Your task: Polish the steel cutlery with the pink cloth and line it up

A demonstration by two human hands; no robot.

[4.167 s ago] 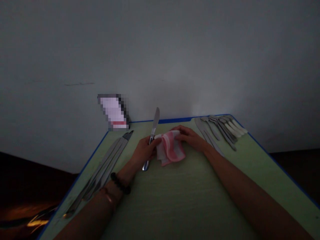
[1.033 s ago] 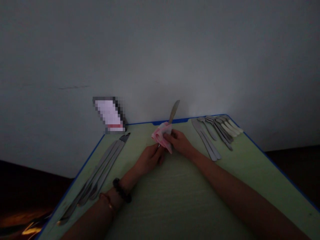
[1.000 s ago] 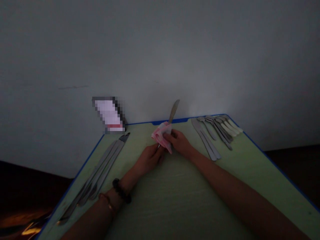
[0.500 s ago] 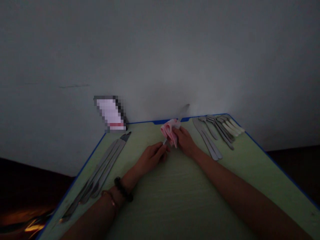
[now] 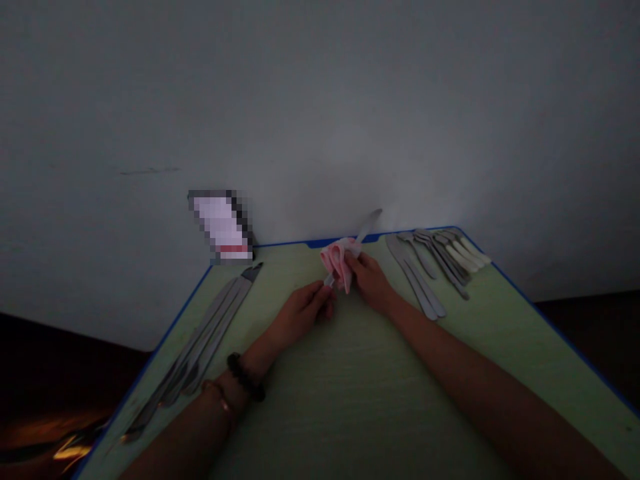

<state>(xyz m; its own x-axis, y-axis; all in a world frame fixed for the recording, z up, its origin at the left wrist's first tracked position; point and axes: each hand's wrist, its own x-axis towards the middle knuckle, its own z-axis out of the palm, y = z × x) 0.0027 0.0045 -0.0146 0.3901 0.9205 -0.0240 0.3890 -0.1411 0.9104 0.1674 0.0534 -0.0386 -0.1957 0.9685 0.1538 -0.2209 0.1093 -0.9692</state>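
Note:
My left hand [image 5: 307, 308] is closed around the handle end of a metal table knife [image 5: 370, 224], whose blade points up and away to the right. Wrapped over the middle of the knife is a pink and white cloth [image 5: 339, 259]. My right hand [image 5: 369, 279] pinches this cloth from the right side, and its fingertips are partly hidden by the folds. Both hands are above the far half of the green table [image 5: 350, 393]. On my left wrist are a dark bead bracelet and a thin bangle.
Several long metal knives [image 5: 220, 320] lie along the table's left side. At the right rear lie two knives [image 5: 415, 280], several metal spoons or forks [image 5: 445, 257] and white-handled pieces [image 5: 465, 255]. A blurred-out phone-like screen [image 5: 220, 223] leans against the wall [image 5: 320, 120].
My left hand has shifted slightly down and left, and a bit more of the knife shows between it and the cloth. The right hand stays almost in place on the cloth.

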